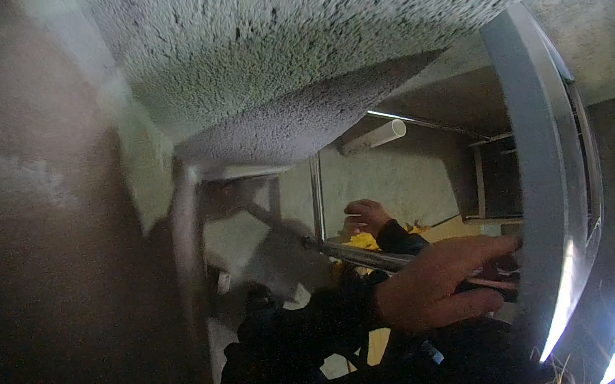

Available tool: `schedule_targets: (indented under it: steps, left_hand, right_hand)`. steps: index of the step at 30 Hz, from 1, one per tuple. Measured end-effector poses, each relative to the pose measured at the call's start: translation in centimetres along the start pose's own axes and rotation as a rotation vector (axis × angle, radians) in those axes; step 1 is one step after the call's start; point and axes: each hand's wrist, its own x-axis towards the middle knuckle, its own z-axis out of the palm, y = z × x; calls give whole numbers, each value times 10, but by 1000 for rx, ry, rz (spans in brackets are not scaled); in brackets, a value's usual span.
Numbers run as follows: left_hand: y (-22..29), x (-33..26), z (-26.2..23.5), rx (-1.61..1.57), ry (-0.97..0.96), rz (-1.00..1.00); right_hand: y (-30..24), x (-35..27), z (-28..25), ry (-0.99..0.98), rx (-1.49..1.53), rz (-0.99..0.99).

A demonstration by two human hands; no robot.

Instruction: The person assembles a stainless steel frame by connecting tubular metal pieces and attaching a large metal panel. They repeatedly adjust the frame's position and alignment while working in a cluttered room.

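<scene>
A tall grey panel (533, 144) with a shiny strip (565, 303) along its lower right side stands upright just right of my nearer hand (448, 282), by its fingertips (511, 242).

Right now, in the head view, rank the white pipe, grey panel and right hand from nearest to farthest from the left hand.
From the left hand:
1. Grey panel: right at its fingertips, on the right; contact unclear.
2. Right hand: beyond it, up and left.
3. White pipe: farther up, past the right hand.
</scene>
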Motion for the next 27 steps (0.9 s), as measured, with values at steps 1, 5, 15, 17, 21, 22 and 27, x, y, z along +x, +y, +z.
schedule_targets:
  steps: [1,5,15,17,21,22,27]
  left_hand:
    - [-14,-6,-9,49,44,-28]
    - [-79,-16,-61,391,222,-46]
    - [-247,-64,-184,608,489,-248]
    - [-254,-76,-195,784,525,-252]
    - [-261,-101,-202,787,555,-280]
    - [-266,-108,-205,703,580,-313]
    - [-276,-122,-214,956,625,-338]
  right_hand:
    - [-6,6,8,37,-26,-5]
    - [-16,33,24,93,-112,-48]
    - [34,101,37,161,-94,-411]
    - [48,101,49,180,-96,-486]
    - [70,112,68,205,-110,-578]
    - [72,114,74,199,-123,-594]
    - [56,142,60,204,-216,-682]
